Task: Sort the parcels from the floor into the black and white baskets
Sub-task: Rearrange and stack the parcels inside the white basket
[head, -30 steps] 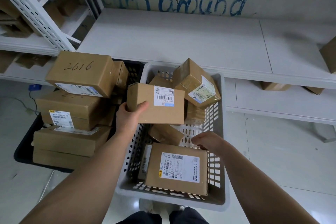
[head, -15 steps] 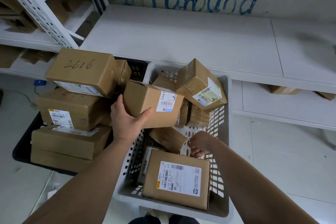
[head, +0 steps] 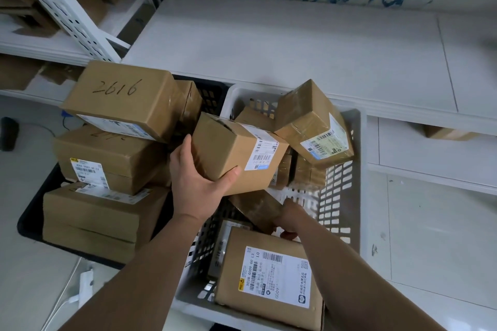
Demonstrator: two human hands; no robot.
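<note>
My left hand (head: 196, 177) grips a brown cardboard parcel (head: 228, 148) with a white barcode label, held over the seam between the two baskets. The white basket (head: 338, 196) on the right holds several parcels, among them a tilted box (head: 309, 118) at the back and a flat labelled box (head: 269, 279) in front. My right hand (head: 290, 217) reaches down inside the white basket and closes around a small taped parcel (head: 255, 207). The black basket (head: 29, 220) on the left is stacked with larger boxes; the top one (head: 121, 97) reads "2616".
Both baskets stand on a pale floor against a low white shelf (head: 295, 43) with blue writing on the wall behind it. A perforated white rack post (head: 61, 5) rises at the left. More boxes sit on shelves at the far left and under the right shelf.
My left hand has tilted its parcel and carried it slightly left and away. My right hand has dropped deeper into the white basket and closed onto the small taped parcel.
</note>
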